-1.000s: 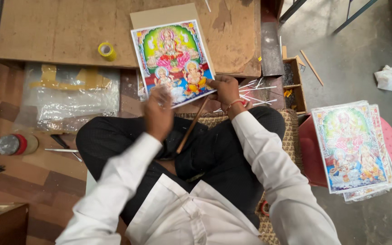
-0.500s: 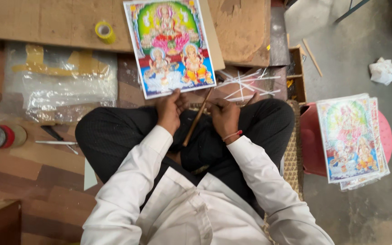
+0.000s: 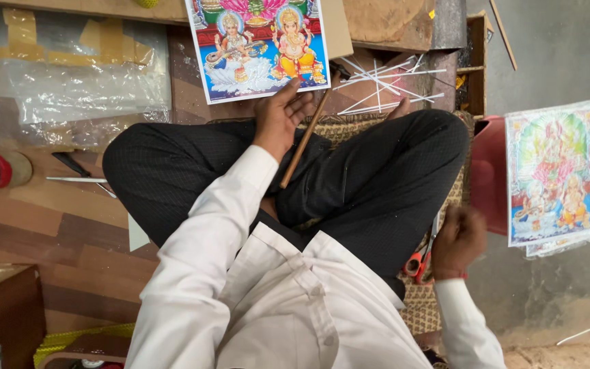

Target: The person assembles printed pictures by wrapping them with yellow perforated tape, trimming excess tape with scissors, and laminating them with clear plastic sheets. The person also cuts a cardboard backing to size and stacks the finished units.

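- Left hand (image 3: pixel 280 117): fingers spread flat against the lower edge of the coloured print (image 3: pixel 257 48), pinning it on the wooden surface (image 3: pixel 384 20) straight ahead of the crossed legs. It presses on the print without gripping it.
- Wooden stick (image 3: pixel 305 139): lies on the lap just right of the left hand, long axis running diagonally from the knee area up toward the print's lower right corner. Whether the hand touches it cannot be told.
- Right hand (image 3: pixel 457 240): drawn back beside the right hip, blurred, fingers curled directly over the red-handled scissors (image 3: pixel 421 258) on the woven mat (image 3: pixel 438 304). A firm grasp cannot be confirmed.
- Scissors lie well apart from the print; the right hand is the nearer one by far.
- Stack of similar prints (image 3: pixel 554 174) rests on a pink stool (image 3: pixel 489 178) to the right.
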### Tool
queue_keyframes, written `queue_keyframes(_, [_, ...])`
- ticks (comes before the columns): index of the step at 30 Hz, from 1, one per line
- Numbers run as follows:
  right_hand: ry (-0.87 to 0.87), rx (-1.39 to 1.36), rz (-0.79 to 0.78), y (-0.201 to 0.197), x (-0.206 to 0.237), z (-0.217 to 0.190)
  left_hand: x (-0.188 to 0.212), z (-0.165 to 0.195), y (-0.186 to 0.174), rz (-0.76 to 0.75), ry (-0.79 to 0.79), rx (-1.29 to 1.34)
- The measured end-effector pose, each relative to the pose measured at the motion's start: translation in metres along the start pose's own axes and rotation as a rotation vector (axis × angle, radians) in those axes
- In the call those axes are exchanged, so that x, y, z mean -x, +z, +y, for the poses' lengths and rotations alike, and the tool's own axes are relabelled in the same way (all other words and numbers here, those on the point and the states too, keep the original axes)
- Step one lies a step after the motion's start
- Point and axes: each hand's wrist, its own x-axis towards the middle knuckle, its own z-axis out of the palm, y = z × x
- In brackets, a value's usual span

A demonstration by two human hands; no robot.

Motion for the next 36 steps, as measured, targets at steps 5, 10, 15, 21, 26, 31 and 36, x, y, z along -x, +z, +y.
queue_keyframes(5, [0.053, 0.534, -0.39, -0.02, 0.09, 0.075, -0.001, -0.006, -0.001, 0.302, 0.162, -0.088])
queue_keyframes(10, [0.246, 0.438, -0.197, -0.011, 0.126, 0.094, 0.012, 0.042, -0.025, 0.627, 0.615, -0.003])
queue_keyframes(15, [0.354, 0.492, -0.275, -0.025, 0.121, 0.08, 0.02, 0.066, -0.019, 0.626, 0.573, -0.158])
queue_keyframes(21, [0.712, 0.191, -0.247, -0.03, 0.097, 0.084, 0.043, 0.022, 0.0, 0.181, -0.046, -0.229])
queue_keyframes(26, [1.083, -0.714, -0.385, -0.05, 0.062, 0.065, 0.029, 0.025, 0.006, 0.101, -0.008, -0.286])
queue_keyframes(31, [0.701, -1.193, -0.4, -0.051, 0.018, -0.022, 0.03, 0.007, 0.012, 0.073, 0.106, -0.254])
queue_keyframes(36, [0.64, -1.044, -0.673, 0.017, 0.023, -0.129, 0.042, -0.027, 0.019, 0.239, 0.096, 0.087])
